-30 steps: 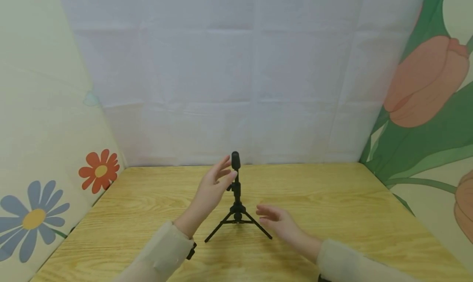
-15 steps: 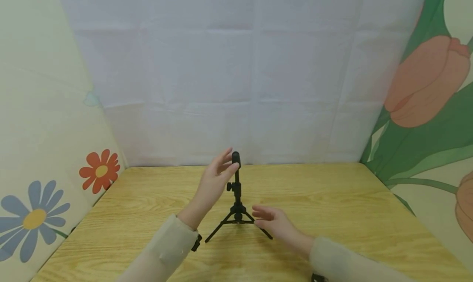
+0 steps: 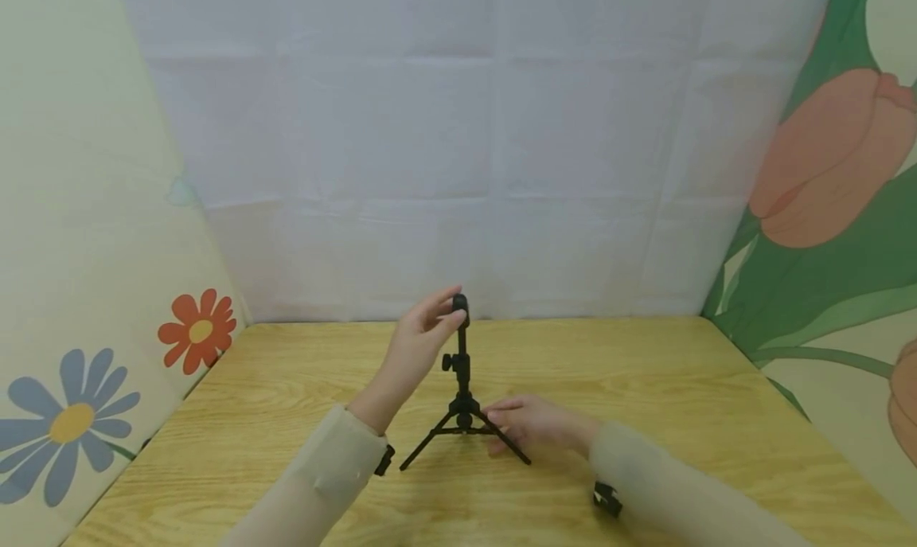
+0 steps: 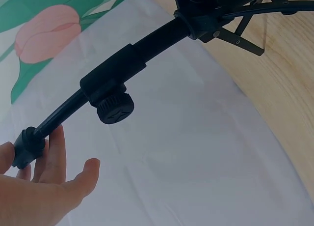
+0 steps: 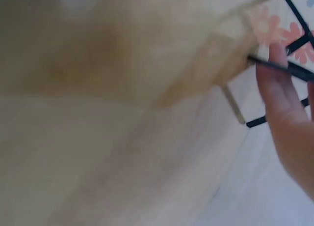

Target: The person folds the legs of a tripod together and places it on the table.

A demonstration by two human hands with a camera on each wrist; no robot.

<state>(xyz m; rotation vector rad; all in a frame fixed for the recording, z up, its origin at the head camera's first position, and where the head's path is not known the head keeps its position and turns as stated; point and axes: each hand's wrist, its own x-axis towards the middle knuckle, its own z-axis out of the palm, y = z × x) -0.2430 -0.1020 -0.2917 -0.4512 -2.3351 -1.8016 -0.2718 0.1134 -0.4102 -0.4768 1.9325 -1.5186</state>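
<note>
A black tripod stand (image 3: pixel 462 372) stands upright on the wooden table with its legs spread. Its top end (image 4: pixel 28 147) is pinched by my left hand (image 3: pixel 419 336), the thumb in front and the other fingers behind. On the pole below, a round knob (image 4: pixel 116 108) sticks out from the collar. My right hand (image 3: pixel 540 421) is low at the right leg (image 3: pixel 512 445), with fingers on both sides of it. In the right wrist view a leg crosses in front of a finger (image 5: pixel 277 83); the leg hides part of that hand's hold.
The wooden table (image 3: pixel 286 435) reaches back to a white cloth (image 3: pixel 458 149). Flower-printed panels rise at the left (image 3: pixel 72 212) and right (image 3: pixel 845 292). Each wrist carries a small black strap piece (image 3: pixel 607 499).
My left hand has moved up from beside the pole and closed on the top end. From the right, my right hand has come in to the leg. The stand stays in place.
</note>
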